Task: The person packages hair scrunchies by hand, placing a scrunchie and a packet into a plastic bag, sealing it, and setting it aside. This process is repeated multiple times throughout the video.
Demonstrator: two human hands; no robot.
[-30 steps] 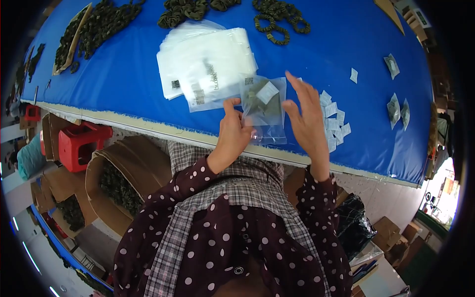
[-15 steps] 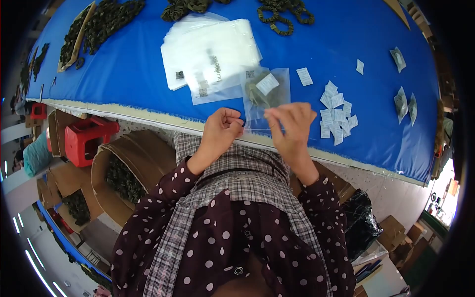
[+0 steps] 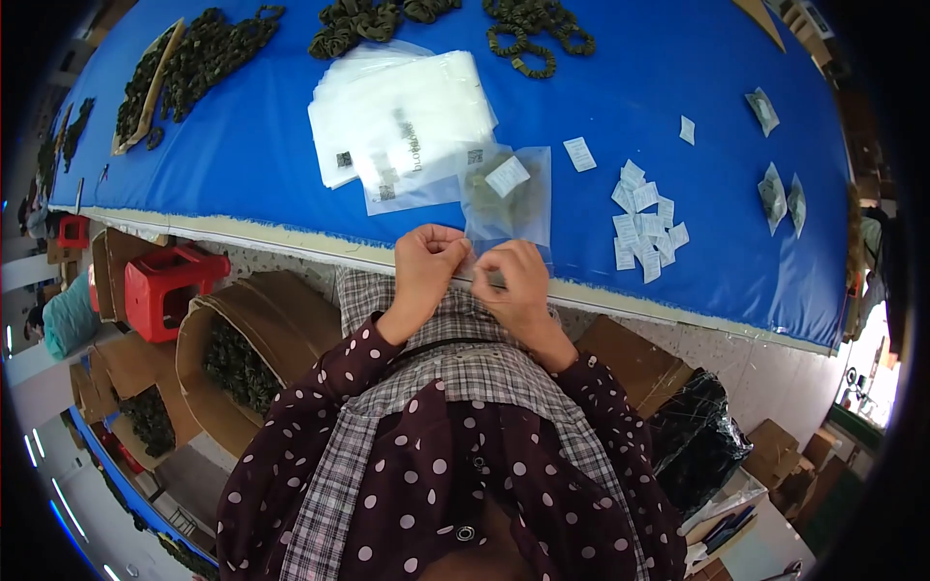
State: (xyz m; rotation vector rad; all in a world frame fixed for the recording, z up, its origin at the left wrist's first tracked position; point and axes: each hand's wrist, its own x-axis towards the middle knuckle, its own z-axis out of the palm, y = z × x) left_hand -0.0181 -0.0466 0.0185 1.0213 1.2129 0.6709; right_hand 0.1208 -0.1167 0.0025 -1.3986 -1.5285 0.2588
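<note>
A clear bag (image 3: 531, 208) with a dark green item inside and a white label (image 3: 508, 177) on it lies at the table's near edge. My left hand (image 3: 429, 269) pinches the bag's lower left corner, near the edge of the blue table. Close beside it, my right hand (image 3: 511, 289) is curled at the bag's lower edge, thumb and index finger brought together; whatever lies between those fingertips is too small to make out. A stack of translucent bags (image 3: 407, 116) with printed codes partly touches the filled bag on its left.
Small white labels (image 3: 644, 225) are scattered to the right, with filled packets (image 3: 772, 198) further right. Dark green scrunchies (image 3: 528, 34) lie along the back and far left of the blue table (image 3: 252, 165). Below left are a red stool (image 3: 160, 290) and a cardboard box (image 3: 281, 310).
My right hand has moved left and down, from the bag's right side to beside my left hand. The view has shifted slightly, and my left hand still pinches near the same corner.
</note>
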